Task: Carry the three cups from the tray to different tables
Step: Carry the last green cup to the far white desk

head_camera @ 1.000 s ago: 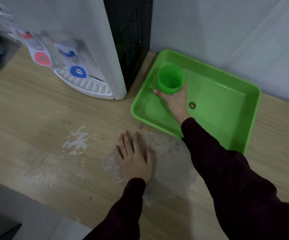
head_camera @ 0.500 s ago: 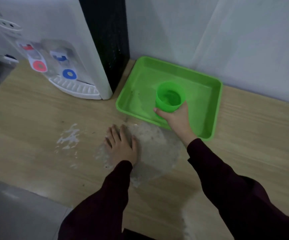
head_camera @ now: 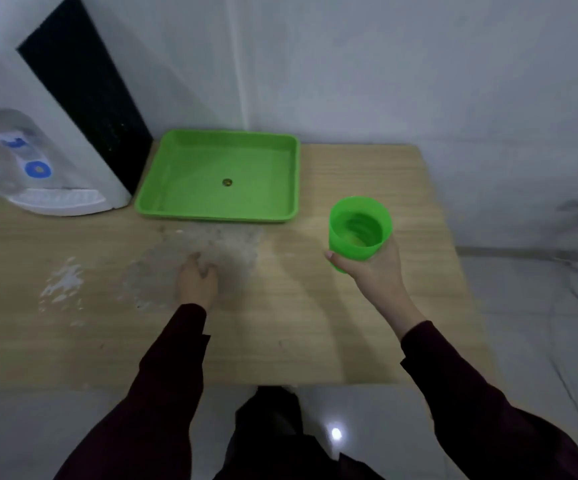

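We are standing at a worn wooden table — pale tiled floor beside it, green tray against the wall. Our right hand is gripping an upright translucent green cup above the table's right side, clear of the tray — our left hand is resting there, fingers loosely curled.

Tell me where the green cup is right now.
The green cup is upright in the right hand, held above the table, right of the empty green tray.
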A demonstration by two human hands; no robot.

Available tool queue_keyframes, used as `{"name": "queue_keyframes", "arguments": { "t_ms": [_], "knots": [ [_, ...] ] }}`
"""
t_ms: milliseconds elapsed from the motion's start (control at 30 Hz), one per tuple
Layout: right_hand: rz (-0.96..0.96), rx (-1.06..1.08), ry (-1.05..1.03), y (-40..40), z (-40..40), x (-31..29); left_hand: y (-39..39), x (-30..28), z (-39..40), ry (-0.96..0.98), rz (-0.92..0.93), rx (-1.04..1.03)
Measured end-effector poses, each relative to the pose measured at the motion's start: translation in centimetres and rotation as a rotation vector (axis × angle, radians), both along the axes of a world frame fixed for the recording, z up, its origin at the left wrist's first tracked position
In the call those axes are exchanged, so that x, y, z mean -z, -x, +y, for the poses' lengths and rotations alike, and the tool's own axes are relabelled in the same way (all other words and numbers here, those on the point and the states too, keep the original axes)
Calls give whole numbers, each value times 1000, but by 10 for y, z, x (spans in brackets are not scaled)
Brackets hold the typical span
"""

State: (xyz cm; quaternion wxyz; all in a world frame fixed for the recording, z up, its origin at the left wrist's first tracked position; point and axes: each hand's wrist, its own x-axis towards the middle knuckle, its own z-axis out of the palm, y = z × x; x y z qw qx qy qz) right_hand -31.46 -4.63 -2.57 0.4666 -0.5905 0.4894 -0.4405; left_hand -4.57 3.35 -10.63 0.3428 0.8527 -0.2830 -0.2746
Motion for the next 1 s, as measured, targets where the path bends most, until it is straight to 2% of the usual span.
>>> {"name": "queue_keyframes", "arguments": {
  "t_ms": [200, 333, 667, 1000],
  "knots": [
    [-18, 220, 9, 126, 68, 0, 145, -29, 18, 228, 143, 268],
    [-37, 384, -4, 204, 114, -1, 230, -46, 29, 303, 216, 473],
    [-37, 834, -33, 362, 178, 9, 417, -66, -3, 311, 354, 973],
    [-65, 1158, -17, 506, 142, 12, 608, -70, -105, 262, 396, 1291]
  ]
}}
